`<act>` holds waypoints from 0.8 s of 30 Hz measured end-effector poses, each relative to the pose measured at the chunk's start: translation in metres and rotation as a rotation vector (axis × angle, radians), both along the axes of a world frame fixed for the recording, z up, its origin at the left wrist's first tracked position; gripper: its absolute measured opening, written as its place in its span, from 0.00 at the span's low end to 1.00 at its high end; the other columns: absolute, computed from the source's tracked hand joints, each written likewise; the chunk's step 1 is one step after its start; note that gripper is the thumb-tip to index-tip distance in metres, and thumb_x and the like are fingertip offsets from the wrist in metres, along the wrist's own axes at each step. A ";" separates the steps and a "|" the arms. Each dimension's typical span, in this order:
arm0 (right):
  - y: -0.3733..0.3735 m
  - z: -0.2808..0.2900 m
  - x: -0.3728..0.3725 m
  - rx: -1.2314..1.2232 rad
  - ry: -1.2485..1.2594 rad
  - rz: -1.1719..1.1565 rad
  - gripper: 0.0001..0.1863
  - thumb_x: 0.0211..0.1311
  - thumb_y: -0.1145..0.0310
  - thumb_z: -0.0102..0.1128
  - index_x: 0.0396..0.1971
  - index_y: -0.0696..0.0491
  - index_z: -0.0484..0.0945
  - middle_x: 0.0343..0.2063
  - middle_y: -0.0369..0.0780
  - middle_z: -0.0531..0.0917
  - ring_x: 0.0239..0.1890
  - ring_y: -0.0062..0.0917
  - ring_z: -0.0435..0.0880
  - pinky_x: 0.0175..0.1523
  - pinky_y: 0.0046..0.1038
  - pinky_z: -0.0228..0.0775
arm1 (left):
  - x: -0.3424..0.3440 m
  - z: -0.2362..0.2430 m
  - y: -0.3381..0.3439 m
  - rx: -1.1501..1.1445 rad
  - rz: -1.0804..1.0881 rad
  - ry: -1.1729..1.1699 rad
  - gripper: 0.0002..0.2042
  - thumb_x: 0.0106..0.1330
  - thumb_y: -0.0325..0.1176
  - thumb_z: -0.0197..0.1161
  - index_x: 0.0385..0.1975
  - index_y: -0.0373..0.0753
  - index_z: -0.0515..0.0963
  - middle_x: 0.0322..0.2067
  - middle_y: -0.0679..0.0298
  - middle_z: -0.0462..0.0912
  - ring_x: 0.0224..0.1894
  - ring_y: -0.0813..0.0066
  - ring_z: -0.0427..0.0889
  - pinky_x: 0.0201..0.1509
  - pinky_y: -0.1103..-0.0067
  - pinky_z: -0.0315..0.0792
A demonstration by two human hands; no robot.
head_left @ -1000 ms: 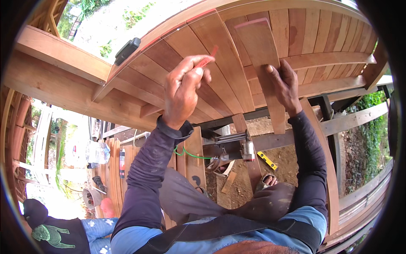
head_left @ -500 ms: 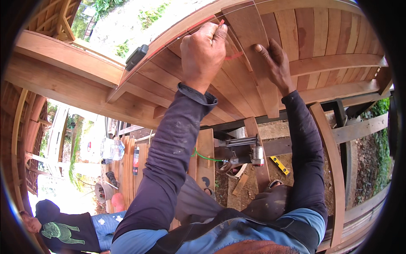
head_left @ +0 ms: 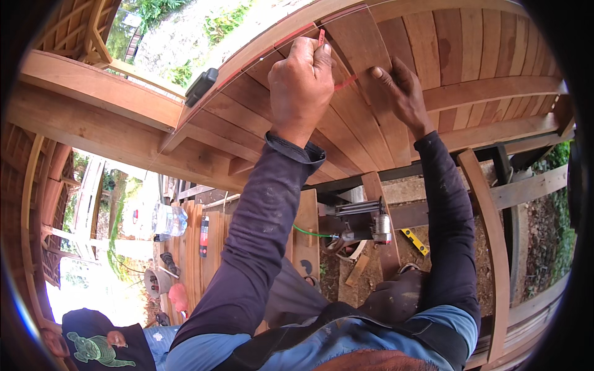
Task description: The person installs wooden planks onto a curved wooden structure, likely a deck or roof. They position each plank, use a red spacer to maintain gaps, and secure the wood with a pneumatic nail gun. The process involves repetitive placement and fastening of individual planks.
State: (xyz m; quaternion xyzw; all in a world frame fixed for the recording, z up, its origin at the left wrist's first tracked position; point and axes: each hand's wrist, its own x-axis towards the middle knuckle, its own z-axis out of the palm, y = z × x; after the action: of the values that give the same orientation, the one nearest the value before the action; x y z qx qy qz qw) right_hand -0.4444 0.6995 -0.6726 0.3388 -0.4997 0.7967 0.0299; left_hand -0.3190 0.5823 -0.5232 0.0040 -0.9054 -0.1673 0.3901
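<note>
Pinched between thumb and fingers of my left hand is a thin flat red strip, its end sticking up above the fingertips. Another red strip shows to the right of that hand, across the boards; whether it belongs to the same piece, I cannot tell. My right hand rests with thumb and index finger spread at the right edge of a wide wooden plank. This plank lies beside a row of narrow boards on a curved wooden frame.
A black tool sits on the frame's left corner. Below are a nail gun with a green hose, a yellow spirit level, a clear plastic bottle and stacked boards. Another person is at lower left.
The wide plank now lies flatter and closer to the boards on its left. My left hand has shifted slightly down and right. The other person's hand has come up before their chest.
</note>
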 end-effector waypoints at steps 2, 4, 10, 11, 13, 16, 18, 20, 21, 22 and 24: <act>0.000 -0.004 -0.002 0.003 -0.007 0.016 0.22 0.69 0.53 0.67 0.43 0.60 0.78 0.29 0.32 0.76 0.34 0.15 0.70 0.39 0.22 0.66 | -0.002 -0.001 0.001 -0.080 0.051 0.026 0.11 0.74 0.34 0.60 0.32 0.33 0.79 0.22 0.59 0.87 0.21 0.74 0.87 0.24 0.78 0.75; -0.001 -0.007 -0.006 0.015 -0.010 0.018 0.22 0.69 0.53 0.67 0.43 0.60 0.78 0.30 0.32 0.77 0.35 0.14 0.70 0.40 0.22 0.66 | -0.005 -0.003 0.002 -0.119 0.077 0.060 0.11 0.74 0.34 0.60 0.31 0.34 0.79 0.20 0.60 0.86 0.19 0.74 0.86 0.23 0.78 0.74; -0.005 -0.002 0.000 -0.062 -0.034 0.044 0.21 0.70 0.54 0.67 0.42 0.60 0.78 0.28 0.32 0.74 0.34 0.15 0.69 0.40 0.21 0.66 | -0.013 -0.009 0.000 -0.071 0.055 0.154 0.09 0.68 0.29 0.64 0.24 0.37 0.75 0.15 0.53 0.78 0.19 0.52 0.82 0.23 0.67 0.72; -0.005 -0.003 -0.001 -0.047 -0.028 0.042 0.22 0.70 0.53 0.67 0.41 0.60 0.77 0.28 0.32 0.74 0.34 0.15 0.69 0.40 0.21 0.66 | -0.014 -0.010 0.000 -0.072 0.048 0.170 0.09 0.67 0.29 0.64 0.24 0.37 0.75 0.14 0.54 0.77 0.18 0.52 0.81 0.22 0.67 0.72; -0.005 -0.005 -0.002 -0.019 -0.017 0.039 0.22 0.70 0.53 0.66 0.40 0.60 0.77 0.27 0.32 0.73 0.34 0.15 0.69 0.40 0.20 0.66 | -0.016 -0.011 0.000 -0.065 0.044 0.197 0.10 0.66 0.28 0.65 0.23 0.37 0.74 0.13 0.54 0.76 0.17 0.53 0.81 0.21 0.68 0.71; -0.006 -0.009 -0.007 0.049 0.019 -0.007 0.20 0.71 0.54 0.66 0.38 0.59 0.76 0.28 0.31 0.73 0.34 0.14 0.69 0.40 0.20 0.65 | -0.017 -0.009 0.005 -0.063 0.053 0.225 0.11 0.65 0.28 0.65 0.21 0.37 0.74 0.13 0.55 0.75 0.16 0.55 0.80 0.20 0.69 0.69; -0.008 -0.003 -0.002 -0.021 0.002 0.029 0.19 0.71 0.55 0.66 0.37 0.58 0.76 0.28 0.30 0.73 0.34 0.13 0.68 0.39 0.20 0.65 | -0.017 -0.005 0.007 -0.096 0.067 0.246 0.12 0.64 0.28 0.66 0.19 0.37 0.73 0.13 0.55 0.76 0.15 0.56 0.79 0.20 0.70 0.68; -0.008 -0.002 0.000 -0.058 -0.006 0.048 0.18 0.71 0.56 0.66 0.37 0.58 0.76 0.28 0.29 0.73 0.34 0.13 0.68 0.39 0.19 0.65 | -0.018 -0.006 0.006 -0.113 0.066 0.275 0.12 0.64 0.28 0.66 0.19 0.37 0.73 0.13 0.56 0.76 0.15 0.57 0.78 0.20 0.70 0.68; -0.008 -0.002 0.000 -0.061 -0.005 0.048 0.18 0.71 0.56 0.66 0.37 0.57 0.76 0.28 0.29 0.74 0.34 0.12 0.68 0.39 0.19 0.65 | -0.019 -0.006 0.005 -0.122 0.064 0.289 0.13 0.64 0.28 0.66 0.18 0.37 0.73 0.13 0.56 0.76 0.15 0.57 0.78 0.20 0.71 0.68; -0.008 -0.002 -0.001 -0.063 -0.004 0.049 0.17 0.71 0.57 0.66 0.37 0.57 0.75 0.28 0.29 0.74 0.34 0.12 0.68 0.38 0.19 0.65 | -0.019 -0.006 0.006 -0.118 0.069 0.286 0.13 0.64 0.28 0.66 0.18 0.37 0.73 0.13 0.56 0.76 0.14 0.58 0.78 0.20 0.71 0.68; -0.008 0.003 0.004 -0.091 -0.020 0.055 0.16 0.71 0.58 0.66 0.36 0.57 0.75 0.28 0.29 0.74 0.34 0.11 0.69 0.38 0.19 0.66 | -0.019 -0.005 0.007 -0.112 0.079 0.283 0.12 0.64 0.28 0.67 0.18 0.37 0.73 0.13 0.57 0.75 0.14 0.59 0.78 0.20 0.71 0.68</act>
State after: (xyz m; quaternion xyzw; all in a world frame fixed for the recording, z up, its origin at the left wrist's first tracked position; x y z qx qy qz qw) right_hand -0.4402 0.6916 -0.6693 0.3429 -0.4538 0.8223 0.0185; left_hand -0.3377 0.5896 -0.5286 -0.0058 -0.8485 -0.0999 0.5197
